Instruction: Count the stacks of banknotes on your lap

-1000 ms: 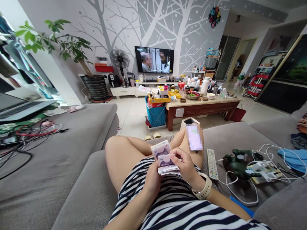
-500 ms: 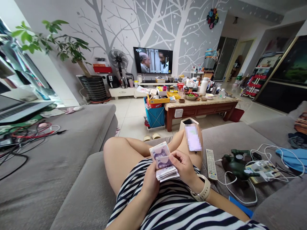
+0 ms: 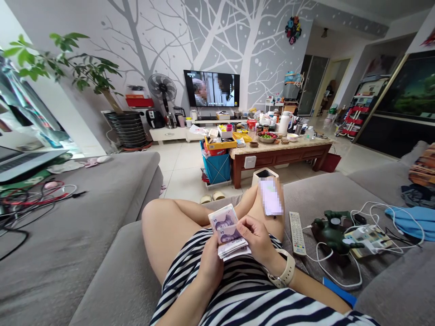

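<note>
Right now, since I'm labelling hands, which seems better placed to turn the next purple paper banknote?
Probably the right hand: it pinches one banknote by its right edge, while the left hand grips the bundle.

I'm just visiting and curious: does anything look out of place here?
Mainly the cables: they lie tangled on the sofa, near the laptop, untidy for a seat. The banknotes in the left hand and right hand show no obvious damage.

Single head-worn view, facing forward and down over navy-and-white striped cloth garment (image 3: pixel 251 303); purple paper banknotes (image 3: pixel 227 233) near, below centre; flat black rectangular television (image 3: pixel 211 89) far, above centre.
</note>
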`<state>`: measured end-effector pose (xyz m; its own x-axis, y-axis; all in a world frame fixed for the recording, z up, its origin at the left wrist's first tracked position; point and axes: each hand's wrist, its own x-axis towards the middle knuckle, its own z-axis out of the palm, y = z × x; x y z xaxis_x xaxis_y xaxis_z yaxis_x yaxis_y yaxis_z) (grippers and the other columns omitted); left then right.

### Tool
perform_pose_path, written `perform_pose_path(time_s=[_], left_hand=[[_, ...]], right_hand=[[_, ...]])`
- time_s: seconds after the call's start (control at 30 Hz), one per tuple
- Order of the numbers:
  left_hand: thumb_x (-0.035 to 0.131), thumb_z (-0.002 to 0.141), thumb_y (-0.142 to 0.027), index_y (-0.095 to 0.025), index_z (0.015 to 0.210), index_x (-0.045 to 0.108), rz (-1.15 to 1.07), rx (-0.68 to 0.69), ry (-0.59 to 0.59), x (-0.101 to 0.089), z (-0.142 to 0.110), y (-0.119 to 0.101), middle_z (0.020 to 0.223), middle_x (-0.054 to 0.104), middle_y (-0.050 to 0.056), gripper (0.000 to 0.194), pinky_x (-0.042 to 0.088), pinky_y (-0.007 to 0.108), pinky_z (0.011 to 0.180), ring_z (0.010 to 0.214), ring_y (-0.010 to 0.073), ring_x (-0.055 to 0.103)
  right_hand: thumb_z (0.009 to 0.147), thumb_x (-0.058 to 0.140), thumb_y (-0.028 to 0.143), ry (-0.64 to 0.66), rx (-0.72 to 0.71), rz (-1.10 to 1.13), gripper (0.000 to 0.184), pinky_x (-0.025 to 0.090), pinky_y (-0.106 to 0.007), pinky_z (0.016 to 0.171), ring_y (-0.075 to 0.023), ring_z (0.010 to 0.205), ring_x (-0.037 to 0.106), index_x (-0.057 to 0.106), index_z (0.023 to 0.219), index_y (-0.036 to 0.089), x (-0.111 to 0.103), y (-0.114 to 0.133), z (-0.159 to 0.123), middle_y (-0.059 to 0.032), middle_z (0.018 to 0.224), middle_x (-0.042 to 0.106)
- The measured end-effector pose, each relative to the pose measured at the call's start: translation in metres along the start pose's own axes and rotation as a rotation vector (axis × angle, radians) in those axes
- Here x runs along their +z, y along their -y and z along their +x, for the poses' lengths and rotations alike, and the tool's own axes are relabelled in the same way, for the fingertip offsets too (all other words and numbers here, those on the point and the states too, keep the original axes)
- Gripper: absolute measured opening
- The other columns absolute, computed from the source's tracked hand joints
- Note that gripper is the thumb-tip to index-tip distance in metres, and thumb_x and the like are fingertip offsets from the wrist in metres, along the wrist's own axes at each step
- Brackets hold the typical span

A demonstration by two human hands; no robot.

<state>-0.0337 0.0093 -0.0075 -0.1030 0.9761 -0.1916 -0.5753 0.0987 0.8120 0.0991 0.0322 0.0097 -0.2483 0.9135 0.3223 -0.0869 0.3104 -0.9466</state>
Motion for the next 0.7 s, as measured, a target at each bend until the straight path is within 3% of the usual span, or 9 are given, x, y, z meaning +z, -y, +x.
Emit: perform_pose_path(time_s=[0.47,0.7], left_hand=[[0.068,0.07,-0.03,-0.014,0.072,0.076,-0.007,0.003,-0.002,0.0039,-0.0042,-0.004,0.066,0.073,0.003,0.018,0.049,0.029,0.064,0.065,0.0186,0.063],[0.071,0.068,-0.033,-0.013,0.072,0.075,-0.045,-0.038,-0.015,0.0046,-0.0049,-0.004,0.074,0.076,0.006,0.02,0.052,0.033,0.069,0.068,0.0221,0.068]], right_hand=[[0.091,0.058,0.049,-0.005,-0.009,-0.008,0.036,0.036,-0.023,0.058,-0.0118,0.062,0.045,0.058,0.074,0.018,0.0001,-0.0004,-0.0005,0.0025,0.066,0.052],[0.092,0.052,0.056,-0.01,-0.02,-0.022,0.045,0.036,-0.025,0.058,-0.0123,0.06,0.045,0.057,0.069,0.018,-0.0003,-0.0006,-0.0008,0.002,0.063,0.051]])
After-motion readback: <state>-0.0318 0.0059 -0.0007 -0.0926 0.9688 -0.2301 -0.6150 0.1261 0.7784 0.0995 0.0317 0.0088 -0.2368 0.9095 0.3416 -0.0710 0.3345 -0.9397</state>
